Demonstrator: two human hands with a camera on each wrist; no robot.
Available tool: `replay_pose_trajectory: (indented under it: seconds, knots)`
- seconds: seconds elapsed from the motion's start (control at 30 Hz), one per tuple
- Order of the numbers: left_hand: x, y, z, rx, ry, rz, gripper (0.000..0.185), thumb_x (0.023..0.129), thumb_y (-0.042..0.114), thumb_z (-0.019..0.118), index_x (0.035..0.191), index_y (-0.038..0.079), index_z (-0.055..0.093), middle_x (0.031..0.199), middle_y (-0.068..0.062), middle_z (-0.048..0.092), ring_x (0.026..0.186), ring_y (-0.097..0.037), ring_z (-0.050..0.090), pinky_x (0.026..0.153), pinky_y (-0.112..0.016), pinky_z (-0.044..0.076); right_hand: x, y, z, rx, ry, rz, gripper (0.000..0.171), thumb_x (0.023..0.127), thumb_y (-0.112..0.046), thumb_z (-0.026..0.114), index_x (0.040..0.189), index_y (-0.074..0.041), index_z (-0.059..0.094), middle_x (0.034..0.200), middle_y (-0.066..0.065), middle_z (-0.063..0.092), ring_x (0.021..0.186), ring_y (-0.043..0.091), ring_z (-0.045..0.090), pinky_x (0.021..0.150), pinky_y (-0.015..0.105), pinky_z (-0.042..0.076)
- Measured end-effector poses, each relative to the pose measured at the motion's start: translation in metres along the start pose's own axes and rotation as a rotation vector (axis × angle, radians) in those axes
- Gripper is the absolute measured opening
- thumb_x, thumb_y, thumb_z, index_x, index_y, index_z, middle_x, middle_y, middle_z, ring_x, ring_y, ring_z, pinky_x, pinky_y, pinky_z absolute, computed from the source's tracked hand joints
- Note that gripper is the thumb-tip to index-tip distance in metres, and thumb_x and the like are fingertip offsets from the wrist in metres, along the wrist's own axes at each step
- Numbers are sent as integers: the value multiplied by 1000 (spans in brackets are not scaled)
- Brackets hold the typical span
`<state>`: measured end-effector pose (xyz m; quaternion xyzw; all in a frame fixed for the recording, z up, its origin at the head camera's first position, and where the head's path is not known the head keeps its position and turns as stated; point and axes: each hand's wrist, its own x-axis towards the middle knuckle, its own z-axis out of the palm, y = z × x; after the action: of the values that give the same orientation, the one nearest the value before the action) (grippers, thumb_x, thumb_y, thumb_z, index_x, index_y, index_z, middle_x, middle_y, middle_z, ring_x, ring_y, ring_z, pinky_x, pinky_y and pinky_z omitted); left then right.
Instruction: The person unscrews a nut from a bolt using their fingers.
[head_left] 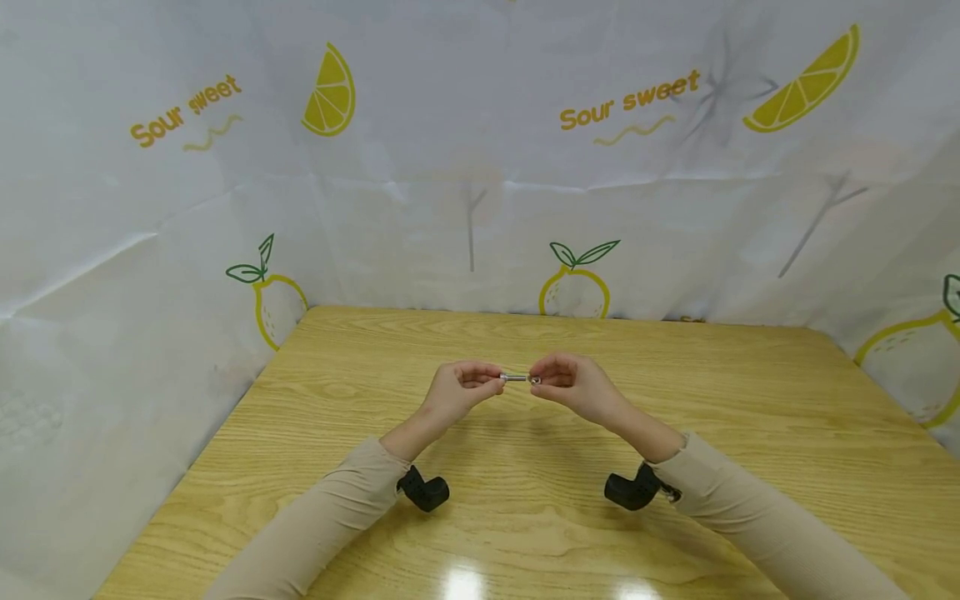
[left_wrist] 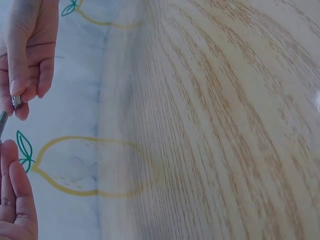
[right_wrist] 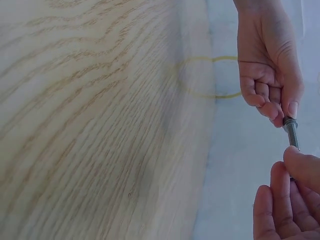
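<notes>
Above the middle of the wooden table (head_left: 750, 400), my two hands hold a small metal bolt (head_left: 514, 378) level between them. My left hand (head_left: 495, 380) pinches its left end with thumb and fingertips. My right hand (head_left: 537, 381) pinches the other end, where a small silvery nut-like piece (head_left: 534, 380) sits. In the left wrist view the bolt (left_wrist: 2, 122) shows at the frame's left edge, below the right hand's fingers (left_wrist: 20, 85). In the right wrist view the bolt (right_wrist: 291, 132) spans from the left hand's fingertips (right_wrist: 290, 107) to the right hand's (right_wrist: 300, 160).
White cloth printed with lemons (head_left: 573, 287) and "Sour sweet" lettering walls in the table at the back and both sides. Black wrist cameras (head_left: 423, 490) (head_left: 633, 490) hang under beige sleeves (head_left: 337, 517). Nothing else lies on the table.
</notes>
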<state>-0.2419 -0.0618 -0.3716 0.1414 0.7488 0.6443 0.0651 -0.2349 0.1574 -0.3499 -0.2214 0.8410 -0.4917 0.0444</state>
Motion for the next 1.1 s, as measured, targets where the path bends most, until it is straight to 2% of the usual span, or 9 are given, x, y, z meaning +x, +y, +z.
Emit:
replay_pose_trajectory:
  seconds: [0.2, 0.33, 0.57, 0.7, 0.87, 0.97, 1.1]
  knots:
    - [-1, -3, -1, 20, 12, -20, 24, 87, 11, 66, 108, -1, 67, 101, -20, 69, 97, -36, 66, 89, -43, 53, -3, 9, -3, -32, 10, -5, 28, 88, -10, 64, 110, 7, 59, 109, 25, 63, 90, 18, 65, 75, 23, 55]
    - [-3, -3, -1, 33, 25, -61, 23, 87, 11, 66, 106, 0, 67, 98, -18, 70, 96, -36, 66, 89, -41, 53, -5, 16, -6, -60, 10, 11, 28, 88, -10, 63, 111, 7, 59, 109, 24, 63, 91, 23, 65, 74, 23, 55]
    - [0, -11, -2, 74, 26, -93, 20, 87, 12, 66, 104, 2, 69, 93, -14, 71, 89, -26, 68, 84, -34, 55, -11, 26, -10, -81, 1, 34, 26, 87, -7, 64, 110, 6, 60, 107, 23, 64, 86, 13, 63, 71, 19, 53]
    - [-1, -12, -3, 96, 19, -102, 19, 87, 12, 65, 102, 2, 69, 90, -13, 71, 85, -21, 68, 83, -35, 55, -13, 32, -11, -118, -5, 16, 25, 86, -4, 64, 107, 8, 60, 103, 23, 64, 81, 7, 62, 69, 18, 53]
    - [-1, -17, -5, 125, 11, -112, 18, 87, 12, 65, 102, 2, 69, 89, -13, 71, 82, -16, 68, 79, -31, 55, -14, 40, -14, -170, -10, -4, 20, 85, 0, 65, 102, 8, 62, 99, 21, 65, 81, 15, 64, 70, 22, 54]
    - [-2, -20, -5, 136, 11, -142, 18, 87, 13, 66, 102, 3, 69, 89, -11, 71, 82, -14, 67, 76, -28, 55, -15, 44, -17, -197, -14, 12, 18, 84, 0, 65, 100, 7, 63, 97, 20, 66, 82, 21, 66, 71, 26, 55]
    - [-2, -22, -6, 164, 1, -147, 20, 87, 14, 66, 102, 2, 69, 90, -12, 71, 80, -14, 67, 70, -25, 54, -17, 50, -19, -227, -28, 35, 17, 83, -1, 66, 99, 5, 64, 97, 19, 66, 83, 25, 66, 71, 28, 55]
